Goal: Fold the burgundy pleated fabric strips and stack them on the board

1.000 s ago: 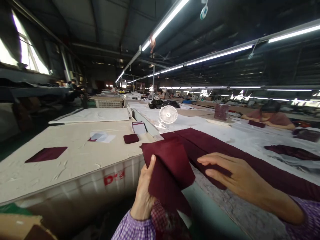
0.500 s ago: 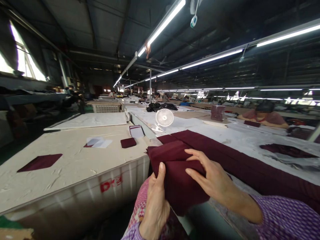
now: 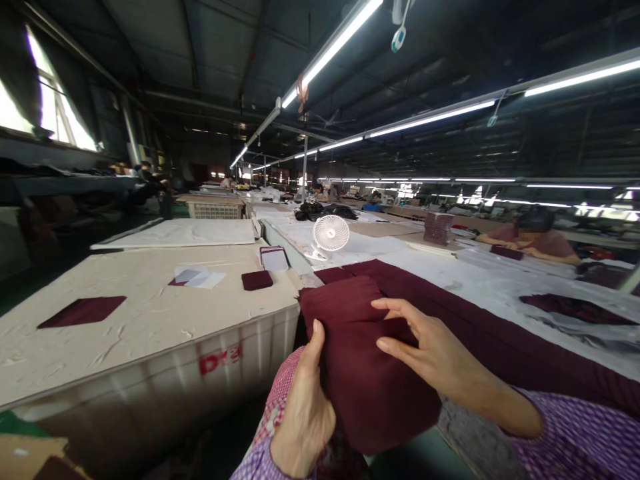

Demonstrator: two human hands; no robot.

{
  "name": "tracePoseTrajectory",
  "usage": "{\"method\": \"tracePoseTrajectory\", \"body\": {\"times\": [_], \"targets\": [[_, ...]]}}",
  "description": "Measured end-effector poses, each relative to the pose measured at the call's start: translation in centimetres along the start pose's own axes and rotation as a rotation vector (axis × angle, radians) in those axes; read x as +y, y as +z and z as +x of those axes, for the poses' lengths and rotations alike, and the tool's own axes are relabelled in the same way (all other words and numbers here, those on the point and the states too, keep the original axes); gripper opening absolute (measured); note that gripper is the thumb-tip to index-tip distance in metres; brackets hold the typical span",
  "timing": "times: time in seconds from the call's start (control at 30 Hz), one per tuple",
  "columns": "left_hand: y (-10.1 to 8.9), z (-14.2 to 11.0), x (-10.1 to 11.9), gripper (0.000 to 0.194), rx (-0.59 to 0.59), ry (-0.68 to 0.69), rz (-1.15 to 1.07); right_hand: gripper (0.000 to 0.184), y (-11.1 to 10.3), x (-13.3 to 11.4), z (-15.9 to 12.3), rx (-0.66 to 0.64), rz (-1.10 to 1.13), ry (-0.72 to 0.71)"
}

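A folded piece of maroon fabric (image 3: 375,393) hangs in front of me, above my lap. My left hand (image 3: 305,400) grips its left edge, thumb lying on the front face and fingers hidden behind. On the upper right part, my right hand (image 3: 435,347) has hold of a fold: the thumb rests on the front layer and the forefinger stretches above it, while the other fingertips are partly hidden by the cloth. A long stack of maroon cloth (image 3: 480,320) lies on the table just behind my right hand.
Left, a cream-covered surface (image 3: 150,347) bears a maroon piece (image 3: 83,311), white sheets (image 3: 200,277), a small dark maroon stack (image 3: 257,280) and a framed template (image 3: 273,259). A white clip fan (image 3: 331,233) stands ahead on the white table (image 3: 380,248). A co-worker (image 3: 540,237) leans over at the right.
The maroon fabric has swung lower and to the right at its bottom, showing more of its front. Both hands keep their hold, with the right slightly further right. The view has shifted slightly.
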State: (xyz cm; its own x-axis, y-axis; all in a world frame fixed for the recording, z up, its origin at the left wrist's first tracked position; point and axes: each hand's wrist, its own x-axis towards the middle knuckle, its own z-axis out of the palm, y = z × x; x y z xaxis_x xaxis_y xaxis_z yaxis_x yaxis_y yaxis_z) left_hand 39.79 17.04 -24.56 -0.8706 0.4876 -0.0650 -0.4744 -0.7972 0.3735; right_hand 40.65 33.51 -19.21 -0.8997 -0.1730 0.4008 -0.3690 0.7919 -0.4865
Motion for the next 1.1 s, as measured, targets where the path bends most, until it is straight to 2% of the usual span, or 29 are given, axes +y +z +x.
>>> {"method": "tracePoseTrajectory", "body": {"times": [0.13, 0.23, 0.37, 0.5, 0.57, 0.7, 0.77, 0.93, 1.1], "targets": [[-0.2, -0.1, -0.2, 0.049, 0.000, 0.030, 0.006, 0.039, -0.1, -0.1, 0.0, -0.003, -0.018, 0.017], [-0.6, -0.2, -0.6, 0.046, 0.022, 0.126, 0.056, 0.037, 0.0, -0.1, 0.0, 0.007, -0.026, 0.007], [-0.9, -0.1, -1.0, 0.058, 0.002, 0.196, 0.127, 0.039, 0.1, 0.0, -0.1, 0.009, -0.024, 0.004], [-1.1, 0.2, -1.2, 0.052, 0.025, 0.199, 0.129, 0.043, 0.1, 0.1, -0.2, -0.012, -0.047, 0.051], [-1.2, 0.3, -1.2, 0.046, 0.043, 0.206, 0.146, 0.048, 0.0, 0.0, -0.2, 0.011, -0.113, 0.030], [-1.3, 0.3, -1.1, 0.039, 0.017, 0.191, 0.193, 0.042, -0.6, -0.5, -0.3, 0.056, -0.236, -0.195], [-1.3, 0.2, -1.1, 0.035, -0.021, 0.159, 0.224, 0.035, -0.9, -0.9, -0.3, 0.045, -0.248, -0.249], [-1.4, 0.1, -1.3, 0.021, -0.097, 0.098, 0.312, 0.032, -1.2, -1.2, -0.4, 0.003, -0.230, -0.195], [-1.6, 0.4, -0.9, 0.022, -0.058, 0.122, 0.299, 0.029, -1.3, -1.1, -0.3, -0.028, -0.280, -0.172]]}}
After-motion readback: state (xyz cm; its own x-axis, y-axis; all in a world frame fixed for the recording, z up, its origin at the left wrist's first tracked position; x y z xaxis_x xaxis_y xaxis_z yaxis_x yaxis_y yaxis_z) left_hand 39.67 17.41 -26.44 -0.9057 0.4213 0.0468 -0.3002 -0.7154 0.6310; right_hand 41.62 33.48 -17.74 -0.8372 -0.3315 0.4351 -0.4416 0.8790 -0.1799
